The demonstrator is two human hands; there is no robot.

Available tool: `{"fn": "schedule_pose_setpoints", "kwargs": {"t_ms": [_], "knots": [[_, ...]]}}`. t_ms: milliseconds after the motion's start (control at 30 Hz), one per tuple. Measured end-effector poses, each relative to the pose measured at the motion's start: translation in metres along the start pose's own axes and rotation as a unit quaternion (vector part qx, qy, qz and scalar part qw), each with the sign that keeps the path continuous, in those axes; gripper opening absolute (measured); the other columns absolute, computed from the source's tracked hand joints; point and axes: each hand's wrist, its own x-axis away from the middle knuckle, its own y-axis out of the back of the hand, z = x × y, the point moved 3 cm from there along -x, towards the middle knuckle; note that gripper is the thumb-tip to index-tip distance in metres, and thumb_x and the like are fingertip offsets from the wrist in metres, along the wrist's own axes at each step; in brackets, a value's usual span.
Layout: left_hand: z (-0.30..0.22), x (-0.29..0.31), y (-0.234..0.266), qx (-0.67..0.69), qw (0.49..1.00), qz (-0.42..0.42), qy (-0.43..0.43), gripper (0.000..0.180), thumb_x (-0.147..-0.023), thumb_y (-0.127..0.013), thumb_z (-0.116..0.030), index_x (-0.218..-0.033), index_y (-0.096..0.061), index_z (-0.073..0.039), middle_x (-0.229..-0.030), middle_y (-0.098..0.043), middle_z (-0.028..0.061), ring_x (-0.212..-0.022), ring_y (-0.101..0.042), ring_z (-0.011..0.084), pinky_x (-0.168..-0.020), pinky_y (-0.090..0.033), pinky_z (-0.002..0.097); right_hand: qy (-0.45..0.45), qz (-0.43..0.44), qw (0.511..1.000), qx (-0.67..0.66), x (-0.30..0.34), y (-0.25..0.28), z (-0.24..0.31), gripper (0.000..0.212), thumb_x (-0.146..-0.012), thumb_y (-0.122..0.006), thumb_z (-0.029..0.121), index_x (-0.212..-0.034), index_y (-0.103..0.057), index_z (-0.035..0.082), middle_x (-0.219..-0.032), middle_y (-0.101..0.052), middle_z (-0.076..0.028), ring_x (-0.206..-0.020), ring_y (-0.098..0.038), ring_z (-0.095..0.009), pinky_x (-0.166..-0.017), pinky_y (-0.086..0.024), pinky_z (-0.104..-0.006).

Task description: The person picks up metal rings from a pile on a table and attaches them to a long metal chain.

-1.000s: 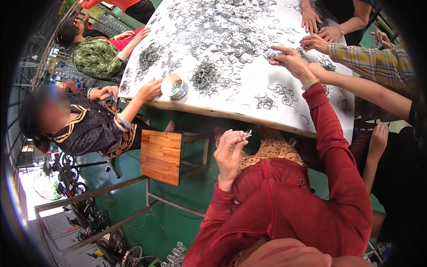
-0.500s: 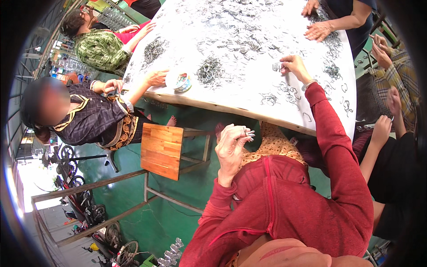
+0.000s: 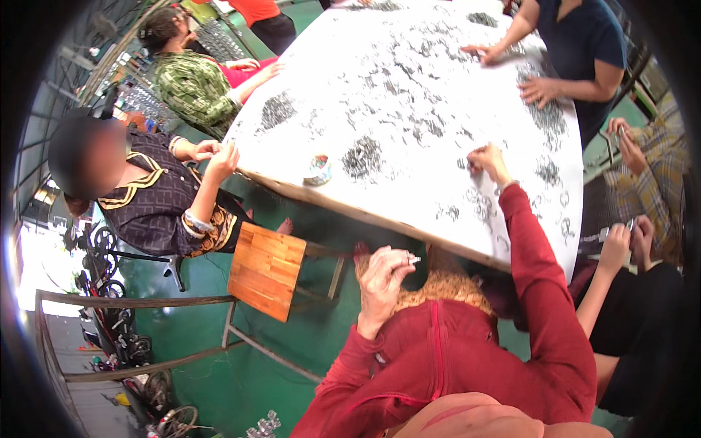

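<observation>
My left hand (image 3: 383,283) is closed in front of my body, below the table's edge. Small shiny metal pieces (image 3: 415,260) stick out between its thumb and fingers. Over the white table (image 3: 409,193), my right hand (image 3: 488,160) is closed, with small grey metal pieces (image 3: 464,163) at its fingertips; whether they are lifted or rest on the tabletop I cannot tell. Small loose groups of similar curved pieces (image 3: 480,206) lie beside my right forearm. To its left sits a dense dark pile (image 3: 363,158) of them, and many more are scattered across the table.
A round, colourful tub or roll (image 3: 318,170) stands near the table's left edge. A wooden stool (image 3: 266,271) and a metal frame (image 3: 146,374) are on my left. Co-workers sit or stand around the table; one's hands (image 3: 537,90) rest on it at the far right.
The view has shifted, so the table appears lower. My right hand is slightly nearer to me; my left still holds its pieces. The co-worker on the left has drawn a hand back from the round item.
</observation>
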Motion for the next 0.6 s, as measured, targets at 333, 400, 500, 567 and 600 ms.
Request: {"fn": "schedule_pose_setpoints", "kwargs": {"t_ms": [333, 400, 500, 567, 600], "knots": [[-0.001, -0.003, 0.002, 0.007, 1.0, -0.002, 0.013, 0.013, -0.077, -0.068, -0.001, -0.087, -0.059, -0.004, -0.086, -0.066, 0.0051, -0.084, -0.063, 0.022, -0.089, -0.045, 0.0402, 0.027, -0.028, 0.998, 0.049, -0.019, 0.0, -0.005, 0.015, -0.07, -0.062, 0.005, -0.078, -0.067, -0.007, -0.06, -0.063, -0.01, -0.049, -0.06, -0.014, -0.048, -0.049, -0.025], [-0.001, 0.0, 0.002, 0.008, 1.0, -0.007, 0.012, 0.011, -0.078, -0.067, -0.002, -0.087, -0.06, -0.004, -0.086, -0.066, 0.0053, -0.084, -0.063, 0.0221, -0.089, -0.045, 0.0407, 0.034, -0.028, 0.998, 0.048, -0.015, -0.001, -0.007, 0.017, -0.069, -0.062, 0.006, -0.079, -0.068, -0.006, -0.061, -0.063, -0.01, -0.051, -0.06, -0.014, -0.052, -0.05, -0.0253], [0.0, -0.001, 0.0, 0.015, 1.0, -0.002, 0.023, 0.011, -0.079, -0.067, -0.002, -0.086, -0.06, -0.004, -0.086, -0.066, 0.0056, -0.084, -0.064, 0.0223, -0.089, -0.045, 0.0414, 0.059, -0.034, 0.997, 0.035, -0.02, -0.001, -0.008, 0.018, -0.07, -0.062, 0.007, -0.079, -0.068, -0.007, -0.062, -0.063, -0.01, -0.054, -0.061, -0.015, -0.054, -0.053, -0.0265], [0.0, -0.001, 0.002, 0.01, 1.0, -0.005, 0.019, 0.01, -0.079, -0.067, -0.002, -0.086, -0.06, -0.003, -0.086, -0.066, 0.0059, -0.084, -0.064, 0.0225, -0.089, -0.045, 0.042, 0.039, -0.033, 0.999, -0.005, -0.015, -0.008, 0.001, 0.017, -0.071, -0.062, 0.005, -0.082, -0.068, -0.008, -0.066, -0.064, -0.009, -0.056, -0.061, -0.013, -0.055, -0.054, -0.0266], [0.0, -0.001, 0.003, 0.009, 1.0, -0.006, 0.019, 0.01, -0.079, -0.067, -0.002, -0.086, -0.059, -0.003, -0.086, -0.066, 0.0061, -0.084, -0.064, 0.0226, -0.089, -0.045, 0.0422, 0.039, -0.026, 0.999, -0.025, -0.013, -0.012, 0.003, 0.018, -0.071, -0.062, 0.004, -0.083, -0.068, -0.007, -0.066, -0.064, -0.009, -0.056, -0.061, -0.013, -0.055, -0.053, -0.0264]]}}
